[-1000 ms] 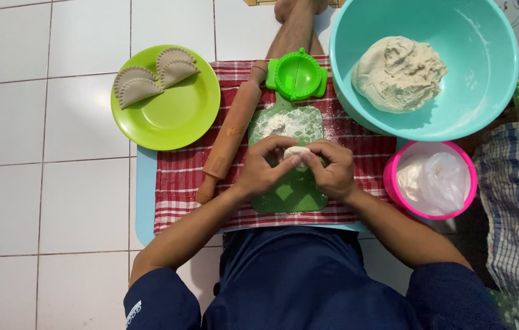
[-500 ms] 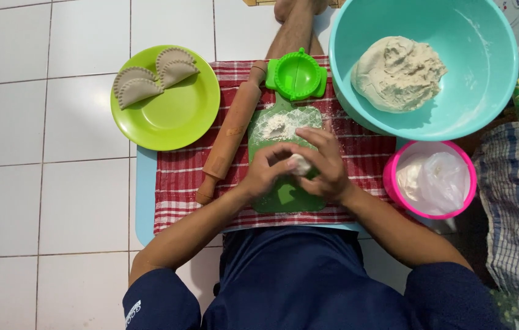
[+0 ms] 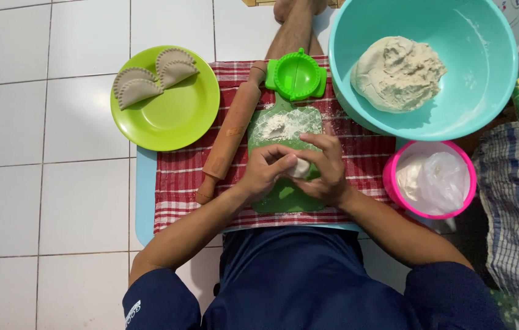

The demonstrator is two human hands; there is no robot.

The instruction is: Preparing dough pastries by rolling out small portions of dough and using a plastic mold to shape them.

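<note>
At frame centre, left hand and right hand each keep a closed grip on one dough piece above the floured green board, rolling pin just left.

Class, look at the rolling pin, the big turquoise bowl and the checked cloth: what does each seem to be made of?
Rolling pin: likely wood, matte brown with faint grain.
Turquoise bowl: probably plastic, smooth, uniform colour, soft sheen.
Checked cloth: woven fabric, with red-and-white threads.
</note>
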